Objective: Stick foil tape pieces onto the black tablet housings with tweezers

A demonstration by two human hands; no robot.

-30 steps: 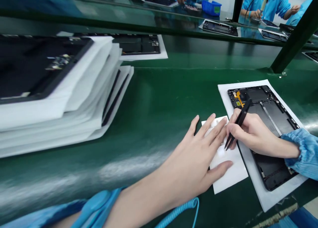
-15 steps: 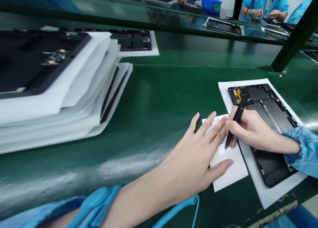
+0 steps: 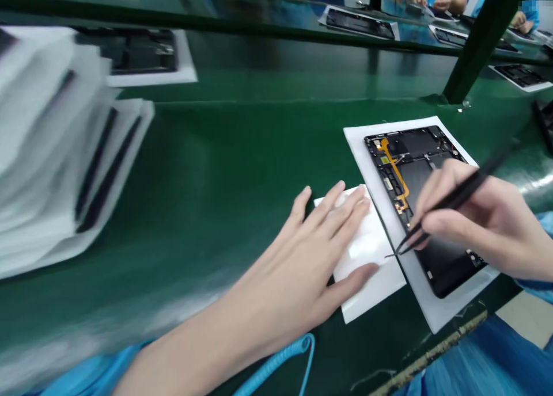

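My left hand (image 3: 315,258) lies flat with fingers spread on a small white sheet (image 3: 367,295), which carries glossy, pale patches. In my right hand (image 3: 484,223) is a pair of black tweezers (image 3: 466,191), slanted with the points down to the left. A tiny thin dark strip (image 3: 391,255) shows at the points, just over the sheet's right edge; its kind is too small to tell. Partly behind my right hand lies an open black tablet housing (image 3: 444,278) with an orange flex cable (image 3: 396,171). White paper (image 3: 425,309) is under the housing.
At the left stands a stack of white-paper-layered housings (image 3: 38,171). Another housing (image 3: 147,50) lies behind it. A green post (image 3: 479,45) rises from the bench at the back right. A blue coiled cord (image 3: 276,358) hangs near my left forearm. Co-workers' hands (image 3: 443,2) are across the bench.
The view has shifted right. My right hand has drawn back rightward from my left fingers and tilted the tweezers over, with a thin strip now visible at their points. My left hand stays on the sheet.
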